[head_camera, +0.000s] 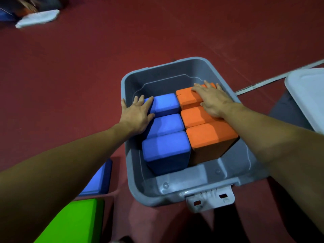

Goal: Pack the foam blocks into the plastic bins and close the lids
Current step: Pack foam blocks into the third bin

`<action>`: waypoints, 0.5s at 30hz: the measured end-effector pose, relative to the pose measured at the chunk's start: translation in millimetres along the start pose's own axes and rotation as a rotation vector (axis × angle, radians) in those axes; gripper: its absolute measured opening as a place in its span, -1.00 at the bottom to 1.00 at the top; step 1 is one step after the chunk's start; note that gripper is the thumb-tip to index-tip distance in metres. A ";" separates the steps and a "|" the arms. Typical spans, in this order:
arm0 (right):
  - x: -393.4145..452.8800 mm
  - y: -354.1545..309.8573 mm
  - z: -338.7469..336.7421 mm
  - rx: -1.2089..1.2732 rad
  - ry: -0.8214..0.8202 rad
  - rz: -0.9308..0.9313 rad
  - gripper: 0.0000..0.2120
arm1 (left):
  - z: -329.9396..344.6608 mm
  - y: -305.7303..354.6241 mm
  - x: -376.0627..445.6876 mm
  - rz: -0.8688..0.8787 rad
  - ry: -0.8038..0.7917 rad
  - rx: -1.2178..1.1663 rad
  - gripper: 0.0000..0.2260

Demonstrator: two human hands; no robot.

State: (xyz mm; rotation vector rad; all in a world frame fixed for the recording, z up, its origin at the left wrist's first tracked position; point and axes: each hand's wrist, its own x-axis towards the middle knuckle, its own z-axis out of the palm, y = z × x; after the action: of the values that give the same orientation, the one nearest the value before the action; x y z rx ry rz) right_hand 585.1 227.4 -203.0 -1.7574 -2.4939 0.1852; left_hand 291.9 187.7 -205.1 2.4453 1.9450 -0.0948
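Left hand flat, fingers spread, on far blue blocks, right hand flat, gripping nothing, on far orange blocks in grey bin.

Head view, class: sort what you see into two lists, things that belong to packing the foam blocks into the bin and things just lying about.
Part of the job:
grey bin
blue blocks in the bin
orange blocks in the bin
left hand
right hand
white lid
loose blue block
green block

Just lying about:
white cloth
red floor
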 end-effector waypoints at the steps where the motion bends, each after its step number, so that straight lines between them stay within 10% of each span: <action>1: 0.0 -0.8 2.1 -0.006 -0.005 0.004 -0.37 | 0.4 0.5 -0.1 -0.003 -0.017 0.009 -0.42; 15: -7.2 -16.3 17.7 0.048 -0.092 0.073 -0.51 | 2.1 12.8 0.9 -0.042 -0.213 0.298 -0.27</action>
State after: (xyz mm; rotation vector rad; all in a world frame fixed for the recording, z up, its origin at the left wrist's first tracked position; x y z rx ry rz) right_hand 569.8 214.3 -218.1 -1.8624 -2.4658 0.3360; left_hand 304.4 185.6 -207.7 2.4354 2.0113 -0.6624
